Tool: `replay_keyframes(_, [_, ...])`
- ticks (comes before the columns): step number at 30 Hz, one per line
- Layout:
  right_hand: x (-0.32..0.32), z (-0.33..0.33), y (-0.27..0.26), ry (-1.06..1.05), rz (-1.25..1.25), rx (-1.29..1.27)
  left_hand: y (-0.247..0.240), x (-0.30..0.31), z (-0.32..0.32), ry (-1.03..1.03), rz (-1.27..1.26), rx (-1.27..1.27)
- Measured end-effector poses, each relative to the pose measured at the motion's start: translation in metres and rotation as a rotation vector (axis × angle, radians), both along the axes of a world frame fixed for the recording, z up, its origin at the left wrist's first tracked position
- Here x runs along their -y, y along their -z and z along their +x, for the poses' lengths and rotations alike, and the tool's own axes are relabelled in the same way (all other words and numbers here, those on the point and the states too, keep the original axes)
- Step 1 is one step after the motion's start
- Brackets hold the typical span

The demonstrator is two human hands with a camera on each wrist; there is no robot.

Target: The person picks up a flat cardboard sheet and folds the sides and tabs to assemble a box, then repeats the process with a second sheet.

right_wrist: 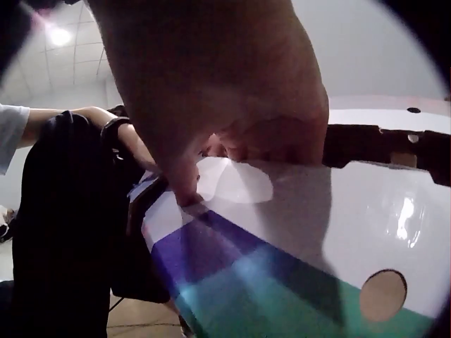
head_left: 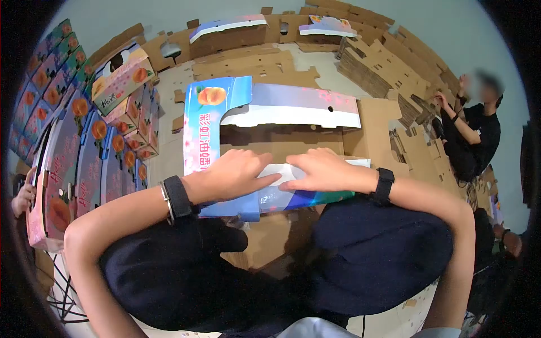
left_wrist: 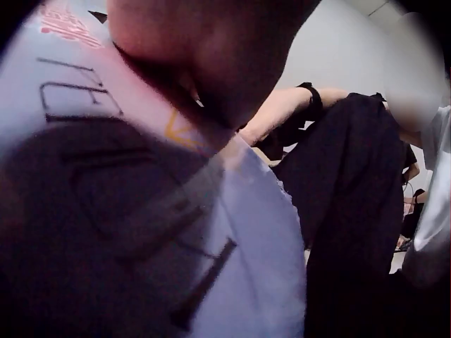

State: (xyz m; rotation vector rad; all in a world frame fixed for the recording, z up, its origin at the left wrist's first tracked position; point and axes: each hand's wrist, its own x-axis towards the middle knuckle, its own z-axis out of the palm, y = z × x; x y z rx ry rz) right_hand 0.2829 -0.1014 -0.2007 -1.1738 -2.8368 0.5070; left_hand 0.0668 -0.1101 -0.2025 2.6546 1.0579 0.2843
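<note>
An open-topped printed carton (head_left: 194, 132) stands in front of the person's knees, with peaches and Chinese characters on its blue and pink left end. Its far wall shows a white flap (head_left: 293, 115). Both hands grip the near wall close together, fingers over the top edge and thumbs on the outer face. The left hand (head_left: 239, 173) holds it left of the middle, the right hand (head_left: 321, 172) just right of it. In the right wrist view the right hand (right_wrist: 218, 91) pinches the wall's white edge (right_wrist: 296, 197). The left hand (left_wrist: 204, 56) hides its own fingertips in the left wrist view.
Finished-looking peach cartons (head_left: 121, 93) are stacked at the left, where another person's hand (head_left: 23, 194) touches a large pink box (head_left: 53, 197). Flattened brown cardboard (head_left: 372, 67) lies in piles behind and to the right. A person in black (head_left: 479, 129) sits at the right.
</note>
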Motion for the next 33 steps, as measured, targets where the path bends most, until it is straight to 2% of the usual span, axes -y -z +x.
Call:
replay_keyframes(4, [0.004,-0.006,0.001,0.082,0.003,-0.009,-0.004,-0.001,-0.001,0.006,0.026,-0.006])
replay_keyframes(6, [0.006,-0.008,0.003,0.085,0.017,-0.01,-0.009,-0.001,-0.001,-0.059,0.005,-0.073])
replay_keyframes(10, [0.009,-0.011,0.001,0.096,0.013,0.034,-0.02,-0.007,-0.01,-0.071,-0.008,-0.053])
replay_keyframes(12, [0.01,-0.012,-0.002,0.095,0.01,0.06,-0.024,-0.013,-0.021,-0.149,0.162,0.0])
replay_keyframes(14, [0.01,-0.01,-0.003,0.085,0.003,0.091,-0.04,-0.016,-0.037,-0.276,0.287,-0.176])
replay_keyframes(15, [0.009,-0.008,-0.002,0.082,0.015,0.061,-0.041,-0.019,-0.047,-0.3,0.288,-0.176])
replay_keyframes(16, [0.009,-0.006,-0.002,0.081,0.028,0.029,-0.045,-0.021,-0.054,-0.349,0.277,-0.282])
replay_keyframes(19, [0.007,0.0,0.0,0.076,0.048,-0.039,-0.049,-0.021,-0.072,-0.361,0.316,-0.376])
replay_keyframes(22, [0.006,0.0,-0.001,0.08,0.06,-0.042,-0.048,-0.019,-0.087,-0.314,0.287,-0.392])
replay_keyframes(27, [0.005,-0.001,-0.004,0.077,0.073,-0.058,-0.044,-0.034,-0.111,-0.218,-0.019,-0.386])
replay_keyframes(28, [0.005,0.0,-0.004,0.07,0.078,-0.058,-0.046,-0.035,-0.115,-0.217,-0.018,-0.389])
replay_keyframes(30, [0.003,0.001,-0.005,0.073,0.076,-0.059,-0.05,-0.036,-0.125,-0.281,-0.244,-0.178])
replay_keyframes(32, [0.002,0.003,-0.005,0.07,0.073,-0.059,-0.048,-0.032,-0.135,-0.304,-0.295,-0.103])
replay_keyframes(33, [0.001,0.004,-0.004,0.069,0.063,-0.049,-0.044,-0.027,-0.141,-0.404,-0.317,-0.011])
